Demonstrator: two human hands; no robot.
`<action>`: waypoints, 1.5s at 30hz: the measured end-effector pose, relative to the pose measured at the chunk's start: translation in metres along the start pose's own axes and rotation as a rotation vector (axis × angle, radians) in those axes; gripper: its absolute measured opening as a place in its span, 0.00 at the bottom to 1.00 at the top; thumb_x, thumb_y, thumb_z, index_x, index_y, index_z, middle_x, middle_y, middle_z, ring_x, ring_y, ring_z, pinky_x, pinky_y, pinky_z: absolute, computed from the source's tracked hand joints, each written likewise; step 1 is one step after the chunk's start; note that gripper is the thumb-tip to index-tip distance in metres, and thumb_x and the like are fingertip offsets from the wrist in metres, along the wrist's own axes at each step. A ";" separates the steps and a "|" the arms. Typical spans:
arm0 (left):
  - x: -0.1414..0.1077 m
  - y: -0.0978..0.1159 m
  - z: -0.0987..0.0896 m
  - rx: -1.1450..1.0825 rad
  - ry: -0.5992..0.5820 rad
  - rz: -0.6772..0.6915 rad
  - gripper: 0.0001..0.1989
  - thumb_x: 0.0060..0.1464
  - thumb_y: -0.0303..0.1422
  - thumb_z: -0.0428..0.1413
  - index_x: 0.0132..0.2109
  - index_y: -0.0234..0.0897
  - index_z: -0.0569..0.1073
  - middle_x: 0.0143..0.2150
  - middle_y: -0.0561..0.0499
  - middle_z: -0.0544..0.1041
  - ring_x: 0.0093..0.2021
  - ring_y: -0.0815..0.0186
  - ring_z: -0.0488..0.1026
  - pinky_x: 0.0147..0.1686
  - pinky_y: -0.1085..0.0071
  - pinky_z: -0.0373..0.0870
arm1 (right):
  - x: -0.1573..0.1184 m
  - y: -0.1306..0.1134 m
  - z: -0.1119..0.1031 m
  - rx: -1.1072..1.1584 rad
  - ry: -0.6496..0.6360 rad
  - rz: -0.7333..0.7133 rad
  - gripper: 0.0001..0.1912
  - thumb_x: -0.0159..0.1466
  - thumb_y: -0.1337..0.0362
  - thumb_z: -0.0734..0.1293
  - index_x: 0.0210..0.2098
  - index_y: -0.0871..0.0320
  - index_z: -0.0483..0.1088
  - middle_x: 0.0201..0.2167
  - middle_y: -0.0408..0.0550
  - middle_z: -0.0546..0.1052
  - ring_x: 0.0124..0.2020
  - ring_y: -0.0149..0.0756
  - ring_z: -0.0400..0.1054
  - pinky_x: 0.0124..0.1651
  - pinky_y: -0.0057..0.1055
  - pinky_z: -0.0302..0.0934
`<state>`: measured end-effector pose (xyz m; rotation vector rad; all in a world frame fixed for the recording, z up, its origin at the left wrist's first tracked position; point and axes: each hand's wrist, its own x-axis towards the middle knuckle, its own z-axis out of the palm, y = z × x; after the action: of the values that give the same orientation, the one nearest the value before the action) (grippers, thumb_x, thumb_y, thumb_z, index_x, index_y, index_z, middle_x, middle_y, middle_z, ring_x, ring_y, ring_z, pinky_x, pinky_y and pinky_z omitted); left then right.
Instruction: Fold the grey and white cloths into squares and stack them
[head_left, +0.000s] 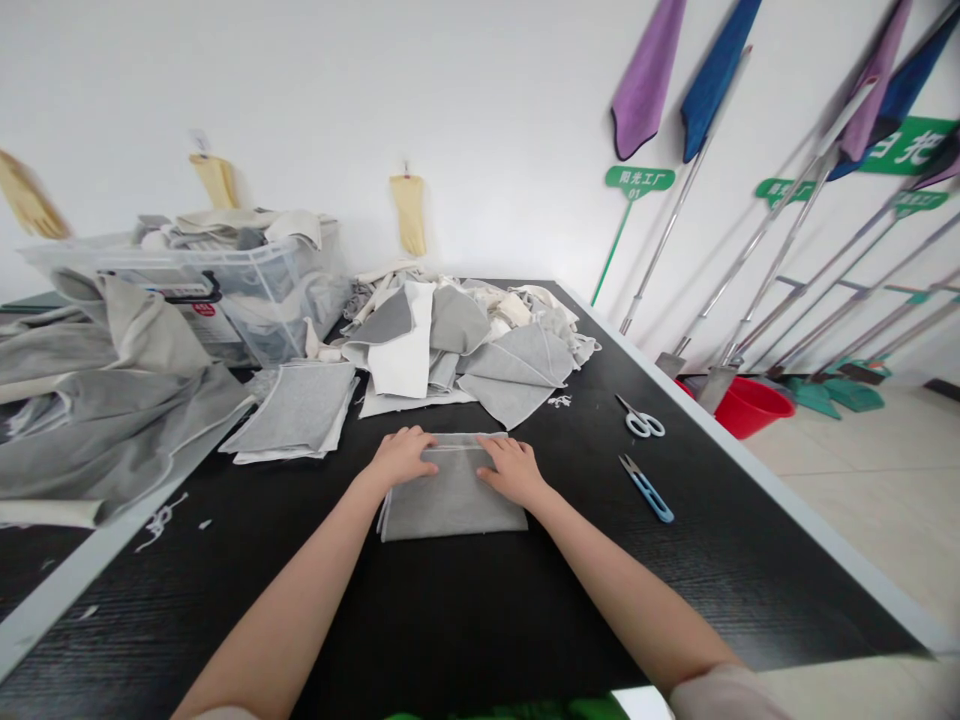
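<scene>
A folded grey cloth (454,505) lies on the black tabletop right before me, its layers showing at the left side. My left hand (401,458) grips its far left corner, fingers along the back edge and thumb on top. At the far right corner my right hand (515,470) does likewise, thumb pointing inward. Between both hands runs a narrow strip along the cloth's back edge. Beyond my left hand sits a neat stack of grey cloths (300,405). A loose heap of grey and white cloths (517,365) spreads behind my hands. Fingertips are partly hidden.
White-handled scissors (641,420) and blue thread snips (646,490) lie to the right. A clear plastic bin (262,270) full of cloths stands back left, with large grey fabric (112,420) before it. Past the table's right edge are a red bucket (754,405) and long-handled tools.
</scene>
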<state>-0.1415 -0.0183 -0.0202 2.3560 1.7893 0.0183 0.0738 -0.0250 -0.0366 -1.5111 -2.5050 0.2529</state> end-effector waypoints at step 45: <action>0.007 -0.024 0.013 -0.141 0.114 -0.316 0.15 0.45 0.44 0.45 0.37 0.40 0.66 0.36 0.49 0.70 0.37 0.62 0.67 0.32 0.70 0.61 | 0.005 0.018 -0.006 0.080 0.099 0.206 0.13 0.53 0.61 0.59 0.39 0.50 0.64 0.37 0.42 0.68 0.38 0.33 0.60 0.35 0.26 0.54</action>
<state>-0.1614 -0.0071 -0.0374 1.9915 2.1176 0.2315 0.0882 -0.0125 -0.0349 -1.7060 -2.2382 0.2976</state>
